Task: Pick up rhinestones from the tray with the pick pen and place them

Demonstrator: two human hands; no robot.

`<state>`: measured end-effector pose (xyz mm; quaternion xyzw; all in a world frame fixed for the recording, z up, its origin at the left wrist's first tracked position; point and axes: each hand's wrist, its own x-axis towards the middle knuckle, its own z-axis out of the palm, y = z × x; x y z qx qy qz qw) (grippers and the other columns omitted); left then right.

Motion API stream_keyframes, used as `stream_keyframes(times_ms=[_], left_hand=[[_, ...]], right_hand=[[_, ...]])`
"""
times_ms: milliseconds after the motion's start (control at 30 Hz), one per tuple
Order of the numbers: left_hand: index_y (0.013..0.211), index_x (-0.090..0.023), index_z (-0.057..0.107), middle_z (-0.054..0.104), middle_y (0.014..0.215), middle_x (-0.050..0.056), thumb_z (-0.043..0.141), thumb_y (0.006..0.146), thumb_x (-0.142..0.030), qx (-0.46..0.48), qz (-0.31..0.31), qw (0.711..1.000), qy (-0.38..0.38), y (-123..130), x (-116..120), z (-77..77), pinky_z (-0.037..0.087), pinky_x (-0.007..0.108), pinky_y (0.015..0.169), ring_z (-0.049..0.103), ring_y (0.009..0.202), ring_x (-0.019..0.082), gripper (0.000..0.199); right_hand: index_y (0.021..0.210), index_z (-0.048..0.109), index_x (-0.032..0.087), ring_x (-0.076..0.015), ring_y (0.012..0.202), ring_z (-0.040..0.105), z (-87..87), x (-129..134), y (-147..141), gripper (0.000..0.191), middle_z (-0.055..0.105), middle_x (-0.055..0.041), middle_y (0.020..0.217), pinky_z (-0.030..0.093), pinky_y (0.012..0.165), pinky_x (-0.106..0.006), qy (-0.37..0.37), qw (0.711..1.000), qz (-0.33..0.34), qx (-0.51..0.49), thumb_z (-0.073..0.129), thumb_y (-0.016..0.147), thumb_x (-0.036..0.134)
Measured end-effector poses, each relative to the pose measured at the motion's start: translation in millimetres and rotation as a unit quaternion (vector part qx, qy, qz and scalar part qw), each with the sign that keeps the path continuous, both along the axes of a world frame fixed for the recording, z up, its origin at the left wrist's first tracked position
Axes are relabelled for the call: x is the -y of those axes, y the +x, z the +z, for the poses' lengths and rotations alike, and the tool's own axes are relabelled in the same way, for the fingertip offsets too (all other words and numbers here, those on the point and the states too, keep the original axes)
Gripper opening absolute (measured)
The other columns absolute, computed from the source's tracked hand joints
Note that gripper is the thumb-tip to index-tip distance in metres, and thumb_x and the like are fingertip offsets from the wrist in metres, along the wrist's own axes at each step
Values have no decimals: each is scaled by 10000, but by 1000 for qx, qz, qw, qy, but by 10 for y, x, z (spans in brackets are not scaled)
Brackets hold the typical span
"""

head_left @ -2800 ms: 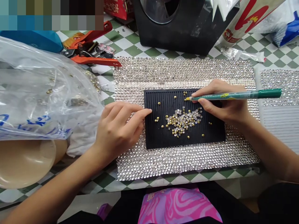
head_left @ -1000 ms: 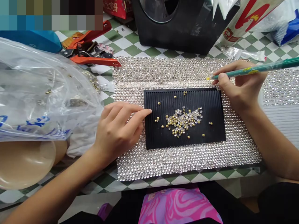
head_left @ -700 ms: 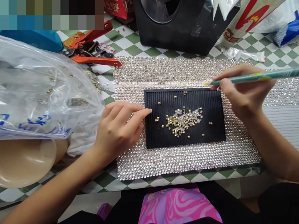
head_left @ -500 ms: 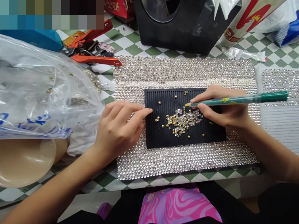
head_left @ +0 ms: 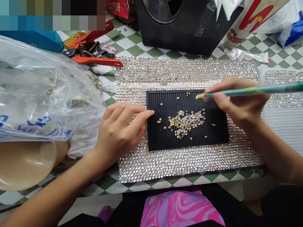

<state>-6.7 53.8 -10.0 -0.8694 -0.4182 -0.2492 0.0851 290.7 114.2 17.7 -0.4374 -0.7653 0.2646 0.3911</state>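
A black ribbed tray (head_left: 156, 138) lies on a sheet of silvery rhinestones (head_left: 189, 167). On the tray sits a heap of small loose rhinestones (head_left: 187, 123), clear on one face and gold on the other, with a few strays around it. My left hand (head_left: 124, 127) is closed at the tray's left edge, fingertips pinching its rim. Between the thumb and fingers of my right hand (head_left: 236, 101) is a green pen-like stick (head_left: 246, 91) with a yellow tip. The tip hovers over the tray's upper right; a tiny bright speck shows there, too small to name surely.
A clear plastic bag (head_left: 47, 94) and a beige bowl (head_left: 26, 164) stand at the left. Orange-handled pliers (head_left: 97, 60) lie behind the sheet. A black box (head_left: 175, 37) blocks the back. At the right is a white ridged board (head_left: 284, 126) partly covered with rhinestones.
My right hand has moved right and slightly up with the green stick, its tip now away from the heap. The left hand and tray have stayed put.
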Motion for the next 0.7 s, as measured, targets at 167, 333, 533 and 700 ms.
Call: stream_keyframes(times_ms=[167,333,533,700], left_hand=[[1062,-191,661,705,918,55,587,830,-47,4,-7,1000,-2,-2,-17,-5,490,378,795,627,836,210,283],[1076,-200,655,708,926,49,592,819,-60,7,-12,1000,-8,-3,-19,4,486,377,769,630,829,213,299],[1090,-224,634,705,938,33,575,849,-63,-9,6,1000,-13,5,19,14,514,378,808,629,848,207,296],[1097,-217,638,697,958,38,564,859,-52,-18,19,999,-26,3,19,6,499,370,856,625,883,210,299]], right_hand=[[747,750,197,-135,573,654,-181,-310,226,87,702,-43,696,527,554,-304,79,988,-119,-62,685,778,148],[729,736,197,-144,573,643,-247,-374,274,76,693,-42,670,502,542,-315,57,990,-125,-38,685,774,163],[758,737,195,-143,589,639,-216,-355,257,81,696,-46,687,459,528,-313,42,992,-120,-5,670,785,157],[763,731,176,-126,603,643,-223,-352,259,86,697,-20,704,474,540,-296,41,992,-122,0,656,789,144]])
